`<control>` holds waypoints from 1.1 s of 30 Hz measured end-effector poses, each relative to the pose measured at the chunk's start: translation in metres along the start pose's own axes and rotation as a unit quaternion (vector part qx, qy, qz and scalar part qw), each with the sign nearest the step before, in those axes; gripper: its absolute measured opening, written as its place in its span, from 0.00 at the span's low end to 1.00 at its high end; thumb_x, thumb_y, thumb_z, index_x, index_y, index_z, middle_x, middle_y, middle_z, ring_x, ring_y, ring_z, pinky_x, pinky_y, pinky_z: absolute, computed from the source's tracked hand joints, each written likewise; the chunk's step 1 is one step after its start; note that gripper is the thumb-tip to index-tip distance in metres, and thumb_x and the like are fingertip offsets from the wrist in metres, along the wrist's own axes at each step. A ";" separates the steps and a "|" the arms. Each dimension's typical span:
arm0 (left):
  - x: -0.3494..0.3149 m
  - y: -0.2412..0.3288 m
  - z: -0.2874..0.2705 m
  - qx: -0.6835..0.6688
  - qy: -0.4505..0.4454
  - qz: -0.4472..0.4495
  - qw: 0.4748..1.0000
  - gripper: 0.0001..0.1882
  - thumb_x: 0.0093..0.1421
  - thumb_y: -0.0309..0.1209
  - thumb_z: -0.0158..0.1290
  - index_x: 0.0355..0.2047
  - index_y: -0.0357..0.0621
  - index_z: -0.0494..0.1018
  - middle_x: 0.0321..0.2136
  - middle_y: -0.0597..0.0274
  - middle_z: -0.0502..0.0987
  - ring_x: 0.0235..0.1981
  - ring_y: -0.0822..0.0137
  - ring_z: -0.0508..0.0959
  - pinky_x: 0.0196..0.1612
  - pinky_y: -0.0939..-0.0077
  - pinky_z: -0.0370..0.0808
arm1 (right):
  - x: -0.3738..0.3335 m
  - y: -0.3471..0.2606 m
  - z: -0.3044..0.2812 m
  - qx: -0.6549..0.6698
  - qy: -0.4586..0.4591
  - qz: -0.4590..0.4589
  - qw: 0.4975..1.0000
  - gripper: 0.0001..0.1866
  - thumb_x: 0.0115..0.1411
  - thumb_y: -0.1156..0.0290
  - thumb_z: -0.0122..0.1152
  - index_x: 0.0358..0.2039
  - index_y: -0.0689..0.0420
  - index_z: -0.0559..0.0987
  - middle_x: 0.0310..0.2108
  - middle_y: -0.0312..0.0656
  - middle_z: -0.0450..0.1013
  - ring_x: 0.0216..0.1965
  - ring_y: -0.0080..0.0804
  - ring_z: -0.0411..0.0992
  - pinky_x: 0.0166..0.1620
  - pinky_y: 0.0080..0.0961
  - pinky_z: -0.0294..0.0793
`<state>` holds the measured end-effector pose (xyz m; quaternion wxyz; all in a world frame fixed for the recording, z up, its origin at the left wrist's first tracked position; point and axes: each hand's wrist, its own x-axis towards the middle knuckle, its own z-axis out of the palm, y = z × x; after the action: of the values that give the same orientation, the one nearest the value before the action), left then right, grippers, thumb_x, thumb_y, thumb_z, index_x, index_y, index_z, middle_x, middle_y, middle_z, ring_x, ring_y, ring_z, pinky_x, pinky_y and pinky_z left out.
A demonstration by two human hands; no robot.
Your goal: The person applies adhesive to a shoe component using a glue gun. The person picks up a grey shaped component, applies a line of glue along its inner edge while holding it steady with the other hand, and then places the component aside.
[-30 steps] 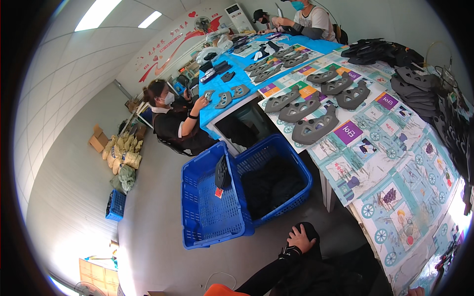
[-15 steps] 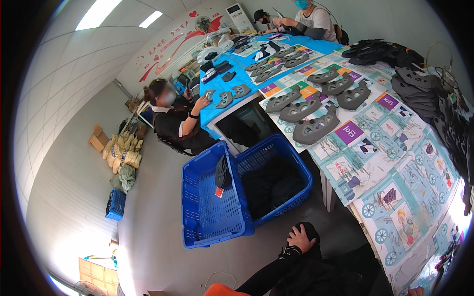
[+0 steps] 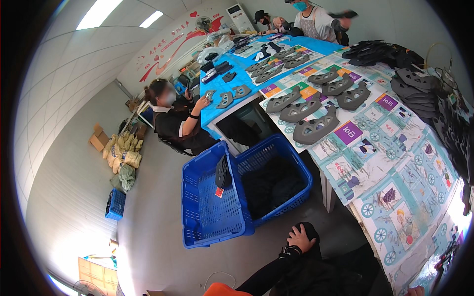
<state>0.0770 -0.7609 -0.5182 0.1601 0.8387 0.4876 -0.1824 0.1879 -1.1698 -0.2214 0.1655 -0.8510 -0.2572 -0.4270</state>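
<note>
My left hand [image 3: 301,239] rests on my dark-clad knee with its fingers spread and nothing in them. At the table's near edge only a sliver of my right hand [image 3: 416,291] shows at the bottom of the picture; its fingers are mostly hidden. Several grey shaped pads with cut-out holes [image 3: 316,129] lie in rows on the patterned board in front of me, apart from both hands. Stacks of similar dark grey pads [image 3: 412,93] stand at the table's right side.
Left of my knee, a blue crate [image 3: 190,212] holding a few dark pads adjoins another blue crate [image 3: 307,190] with black material. A seated co-worker [image 3: 173,118] touches grey pads on the blue-covered table [image 3: 237,74]. A black heap [image 3: 380,53] lies farther right.
At the far end, a masked co-worker has straightened and swung an arm out to the right with a dark piece in the hand. My hands and the pads near me have not visibly moved.
</note>
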 end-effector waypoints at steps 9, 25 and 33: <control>-0.003 0.003 -0.005 0.018 -0.006 -0.004 1.000 0.60 0.60 0.67 0.61 0.81 0.45 0.49 0.76 0.33 0.54 0.71 0.34 0.66 0.65 0.40 0.72 | 0.001 -0.001 -0.001 0.006 -0.003 0.008 1.000 0.17 0.76 0.70 0.54 0.30 0.61 0.84 0.31 0.45 0.80 0.35 0.47 0.79 0.43 0.44 0.78; -0.003 0.002 -0.006 0.019 -0.008 -0.005 1.000 0.60 0.61 0.66 0.61 0.80 0.45 0.49 0.76 0.33 0.55 0.71 0.35 0.67 0.65 0.40 0.73 | 0.004 -0.003 -0.001 0.010 -0.004 0.003 1.000 0.18 0.76 0.70 0.53 0.29 0.61 0.83 0.30 0.46 0.79 0.34 0.47 0.79 0.42 0.44 0.78; -0.002 0.001 -0.003 0.015 0.001 -0.003 1.000 0.60 0.60 0.66 0.62 0.80 0.45 0.50 0.75 0.33 0.56 0.70 0.35 0.68 0.64 0.40 0.73 | 0.007 -0.003 0.000 0.013 0.002 -0.009 1.000 0.18 0.76 0.71 0.53 0.28 0.62 0.82 0.29 0.46 0.79 0.32 0.47 0.79 0.41 0.43 0.79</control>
<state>0.0774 -0.7619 -0.5145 0.1466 0.8397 0.4874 -0.1892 0.1892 -1.1650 -0.2155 0.1730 -0.8456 -0.2696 -0.4270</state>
